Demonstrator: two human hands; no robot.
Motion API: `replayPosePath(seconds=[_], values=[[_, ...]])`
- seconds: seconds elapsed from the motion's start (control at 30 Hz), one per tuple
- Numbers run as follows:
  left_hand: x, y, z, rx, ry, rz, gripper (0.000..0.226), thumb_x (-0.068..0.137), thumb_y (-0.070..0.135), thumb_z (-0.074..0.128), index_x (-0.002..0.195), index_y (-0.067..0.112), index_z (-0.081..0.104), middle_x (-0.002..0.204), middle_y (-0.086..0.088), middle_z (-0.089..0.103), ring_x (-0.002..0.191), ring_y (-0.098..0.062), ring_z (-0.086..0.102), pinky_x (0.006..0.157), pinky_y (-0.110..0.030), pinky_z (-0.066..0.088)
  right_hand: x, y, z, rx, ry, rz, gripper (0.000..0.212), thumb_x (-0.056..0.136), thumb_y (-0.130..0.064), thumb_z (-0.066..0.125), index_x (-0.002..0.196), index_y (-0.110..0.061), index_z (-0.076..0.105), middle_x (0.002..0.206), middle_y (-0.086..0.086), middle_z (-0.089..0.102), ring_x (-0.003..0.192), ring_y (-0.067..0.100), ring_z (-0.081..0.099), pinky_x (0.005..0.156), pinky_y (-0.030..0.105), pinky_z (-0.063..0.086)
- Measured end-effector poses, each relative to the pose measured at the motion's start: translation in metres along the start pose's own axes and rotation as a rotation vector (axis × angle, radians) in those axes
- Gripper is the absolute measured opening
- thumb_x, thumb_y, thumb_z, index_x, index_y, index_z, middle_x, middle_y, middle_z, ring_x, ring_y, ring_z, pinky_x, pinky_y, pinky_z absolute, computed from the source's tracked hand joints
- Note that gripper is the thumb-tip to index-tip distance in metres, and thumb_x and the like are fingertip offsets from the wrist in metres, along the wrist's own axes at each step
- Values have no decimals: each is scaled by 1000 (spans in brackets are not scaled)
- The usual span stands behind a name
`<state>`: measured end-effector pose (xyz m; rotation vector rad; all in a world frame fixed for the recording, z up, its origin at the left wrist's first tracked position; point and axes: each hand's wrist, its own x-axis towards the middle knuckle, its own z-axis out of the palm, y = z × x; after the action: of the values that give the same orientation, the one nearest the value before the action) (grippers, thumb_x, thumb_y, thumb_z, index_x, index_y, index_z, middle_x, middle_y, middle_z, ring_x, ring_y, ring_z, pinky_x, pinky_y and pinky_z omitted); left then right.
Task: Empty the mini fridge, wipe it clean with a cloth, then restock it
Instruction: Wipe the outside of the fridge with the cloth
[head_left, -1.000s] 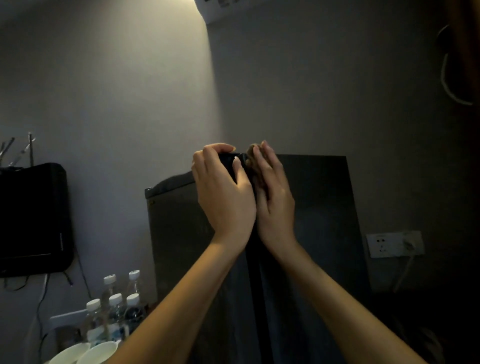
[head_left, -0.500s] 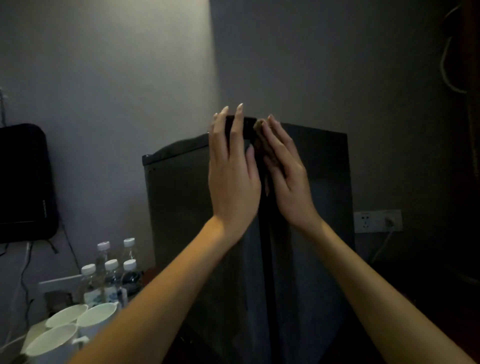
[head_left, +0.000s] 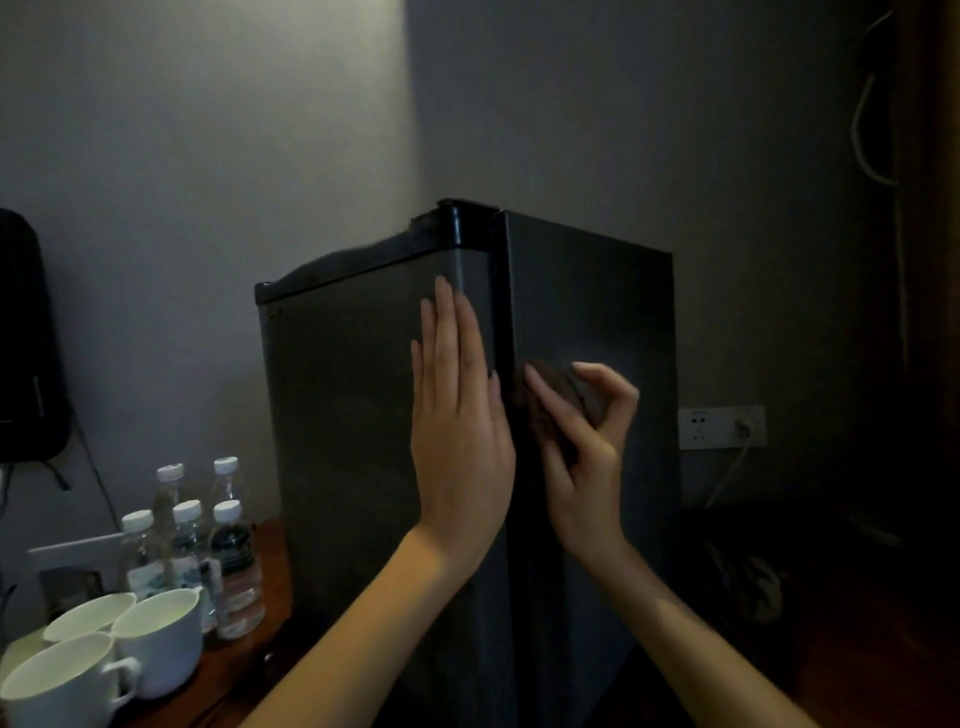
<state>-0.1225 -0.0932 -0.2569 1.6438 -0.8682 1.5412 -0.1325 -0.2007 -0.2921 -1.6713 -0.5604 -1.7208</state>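
Note:
A dark grey mini fridge (head_left: 353, 415) stands in the room's corner with its door closed. My left hand (head_left: 457, 431) lies flat against the door's front, fingers straight and pointing up, next to the door's right edge. My right hand (head_left: 582, 441) holds a small dark brown cloth (head_left: 556, 387) against the fridge's right side panel, just past the door seam; thumb and fingers curl round the cloth. The room is dim and most of the cloth is hidden by the fingers.
Several water bottles (head_left: 228, 551) and three white cups (head_left: 150, 639) stand on a wooden table (head_left: 260, 654) left of the fridge. A black device (head_left: 26, 338) hangs on the left wall. A wall socket (head_left: 722, 427) with a plugged cord sits right of the fridge.
Both hands have moved down from the fridge's top corner. My left hand opened from gripping the corner to lying flat on the door, and my right hand slid the cloth down the side.

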Motion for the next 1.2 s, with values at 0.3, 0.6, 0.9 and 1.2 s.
replayPosePath(seconds=[0.3, 0.6, 0.9, 1.2], values=[[0, 0, 0, -53, 1, -12, 62, 99, 6, 44, 152, 2, 11, 162, -11, 6, 150, -19, 2, 122, -38, 11, 31, -1, 2, 134, -10, -2, 38, 89, 11, 54, 123, -5, 63, 126, 8, 52, 124, 15, 49, 104, 32, 43], [0, 1, -1, -30, -25, -12, 80, 91, 4, 59, 152, 3, 8, 161, -8, 0, 150, -21, 1, 118, -47, 23, 35, 32, -8, 191, 39, 125, 41, 90, 14, 51, 126, -4, 60, 127, 9, 53, 124, 15, 51, 105, 39, 45], [-1, 0, 0, -29, -31, -7, 79, 91, 3, 58, 152, 2, 7, 161, -11, 1, 150, -21, 1, 118, -49, 23, -26, 41, -16, 58, -139, -126, 49, 87, 21, 43, 128, -2, 56, 135, 12, 48, 132, 28, 45, 110, 45, 38], [-1, 0, 0, -46, -34, -8, 80, 90, 2, 59, 152, 3, 9, 161, -10, 1, 150, -22, 2, 117, -51, 24, 38, 32, 2, 12, 99, 54, 47, 90, 14, 49, 132, -5, 56, 133, 9, 46, 129, 14, 46, 108, 40, 42]])
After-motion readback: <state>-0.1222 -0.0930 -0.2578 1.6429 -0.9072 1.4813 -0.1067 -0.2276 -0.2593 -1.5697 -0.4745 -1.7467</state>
